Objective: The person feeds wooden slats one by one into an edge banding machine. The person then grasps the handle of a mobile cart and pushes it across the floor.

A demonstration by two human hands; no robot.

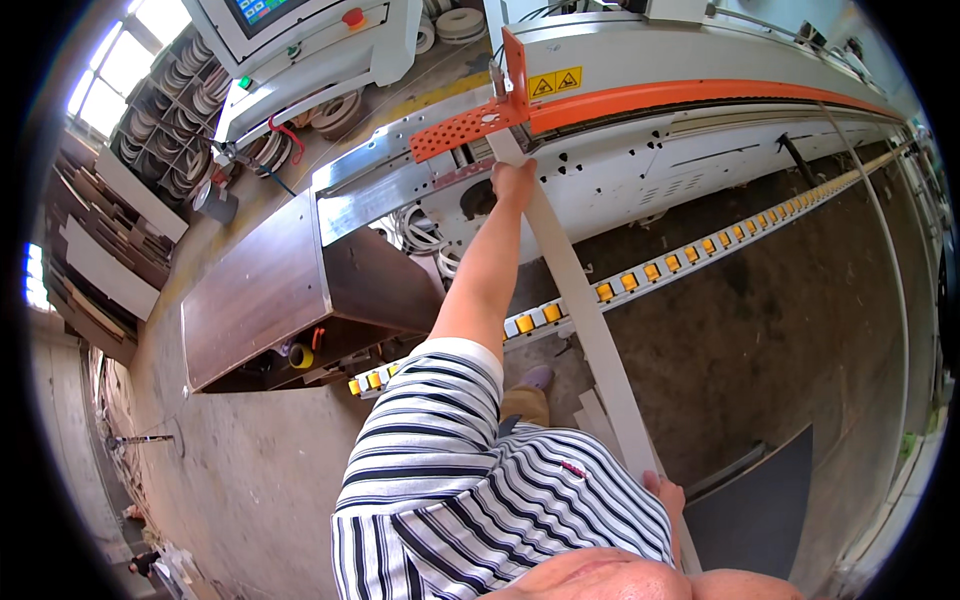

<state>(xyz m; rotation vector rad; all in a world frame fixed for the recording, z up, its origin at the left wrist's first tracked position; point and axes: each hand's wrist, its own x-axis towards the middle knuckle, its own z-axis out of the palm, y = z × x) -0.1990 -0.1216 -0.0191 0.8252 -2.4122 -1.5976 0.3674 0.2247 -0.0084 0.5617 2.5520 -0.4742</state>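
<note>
Workshop machine [640, 150]: left hand [514, 180] grips strip [590, 320] front, right hand [668, 497] rear

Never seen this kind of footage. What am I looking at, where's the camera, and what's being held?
There is one picture, from a wide fisheye camera worn on a person's head and looking down, so straight edges bend near the rim. The striped shirt at the bottom is the wearer's own.

No robot here: a person works with bare hands. The left hand reaches forward and grips the far part of a long, pale strip. The right hand holds the strip's near end, close to the body.

The strip's far end lies at the infeed of a long white machine with an orange band and a perforated orange guard. In front of it runs a rail of yellow rollers. A brown panel lies to the left. Coils of banding hang on a rack at upper left.
</note>
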